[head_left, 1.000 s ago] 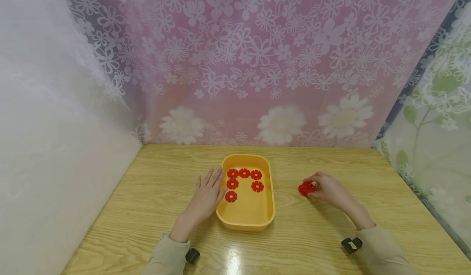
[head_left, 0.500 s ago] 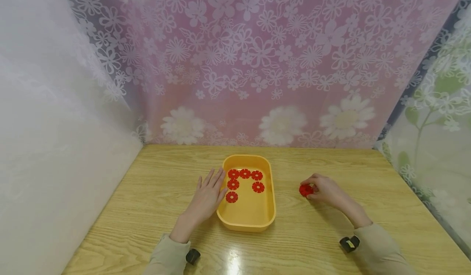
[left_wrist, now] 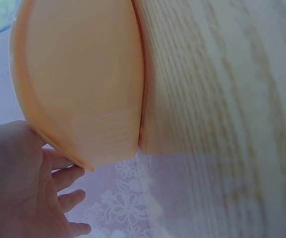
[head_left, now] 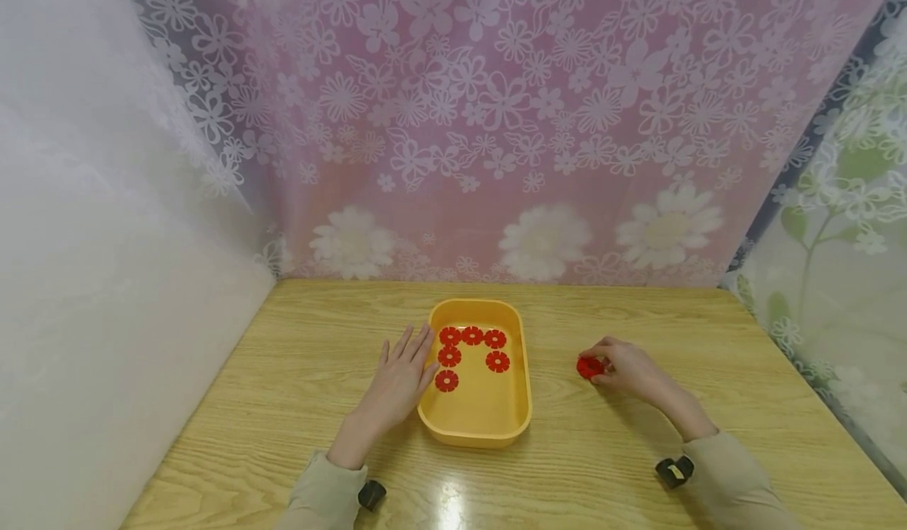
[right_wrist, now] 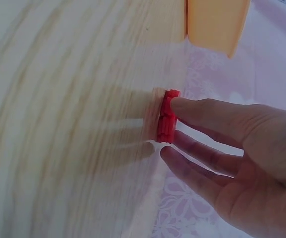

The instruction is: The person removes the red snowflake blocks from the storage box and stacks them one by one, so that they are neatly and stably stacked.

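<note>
A yellow plastic tray (head_left: 476, 412) stands on the table with several red notched discs (head_left: 449, 356) lying inside in an angular row. My left hand (head_left: 397, 380) rests against its left rim, fingers extended, thumb over the edge. From the left wrist, this hand (left_wrist: 24, 178) touches the rim while its fingers spread loosely past the tray wall (left_wrist: 83, 84). Right of the tray, my right hand (head_left: 631, 368) pinches a small stack of red notched discs (head_left: 588, 368). Seen from the right wrist, the stack (right_wrist: 168, 119) is held edge-on between thumb and fingers, close above or touching the tabletop.
The wooden table (head_left: 305, 333) extends on both sides of the tray. A pink flowered curtain (head_left: 496, 120) hangs behind it, a white sheet (head_left: 120, 246) on the left and a leafy one (head_left: 836, 278) on the right. Black bands (head_left: 673, 471) sit at the wrists.
My right hand has shifted very slightly down around the red discs, still pinching them. The left hand and the discs in the tray show no clear movement.
</note>
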Available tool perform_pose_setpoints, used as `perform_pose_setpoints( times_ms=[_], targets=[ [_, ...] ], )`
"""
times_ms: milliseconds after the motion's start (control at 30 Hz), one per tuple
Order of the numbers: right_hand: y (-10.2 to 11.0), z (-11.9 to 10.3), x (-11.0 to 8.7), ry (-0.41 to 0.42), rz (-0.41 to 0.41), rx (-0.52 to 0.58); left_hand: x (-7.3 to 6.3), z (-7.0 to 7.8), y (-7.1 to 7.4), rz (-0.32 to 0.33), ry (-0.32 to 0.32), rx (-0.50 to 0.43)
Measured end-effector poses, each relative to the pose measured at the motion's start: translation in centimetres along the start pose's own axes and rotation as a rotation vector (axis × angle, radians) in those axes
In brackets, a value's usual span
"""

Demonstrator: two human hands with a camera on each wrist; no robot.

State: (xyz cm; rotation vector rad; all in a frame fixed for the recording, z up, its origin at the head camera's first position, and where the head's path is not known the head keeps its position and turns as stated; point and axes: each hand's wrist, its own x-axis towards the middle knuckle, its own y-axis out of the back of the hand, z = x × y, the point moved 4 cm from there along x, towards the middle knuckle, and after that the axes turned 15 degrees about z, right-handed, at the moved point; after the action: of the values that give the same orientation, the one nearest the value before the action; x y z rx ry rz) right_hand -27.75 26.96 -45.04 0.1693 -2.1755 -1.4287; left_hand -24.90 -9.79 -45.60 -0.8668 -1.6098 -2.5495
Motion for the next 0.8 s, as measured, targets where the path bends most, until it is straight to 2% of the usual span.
perform_pose_setpoints(
  times_ms=[133, 333, 533, 800],
  targets=[
    [0.3, -0.1, -0.1, -0.037, 0.043, 0.060, 0.0, 0.0, 0.0, 0.000, -0.001, 0.003],
    [1.0, -0.1, 0.1, -0.098, 0.193, 0.114, 0.0, 0.1, 0.1, 0.006, -0.010, 0.008],
    [1.3, -0.7, 0.4, -0.099, 0.284, 0.116, 0.0, 0.0, 0.0, 0.009, -0.014, 0.013],
    [1.5, -2.7, 2.1, -0.042, 0.360, 0.193, -0.1, 0.0, 0.0, 0.008, -0.013, 0.010]
  ],
)
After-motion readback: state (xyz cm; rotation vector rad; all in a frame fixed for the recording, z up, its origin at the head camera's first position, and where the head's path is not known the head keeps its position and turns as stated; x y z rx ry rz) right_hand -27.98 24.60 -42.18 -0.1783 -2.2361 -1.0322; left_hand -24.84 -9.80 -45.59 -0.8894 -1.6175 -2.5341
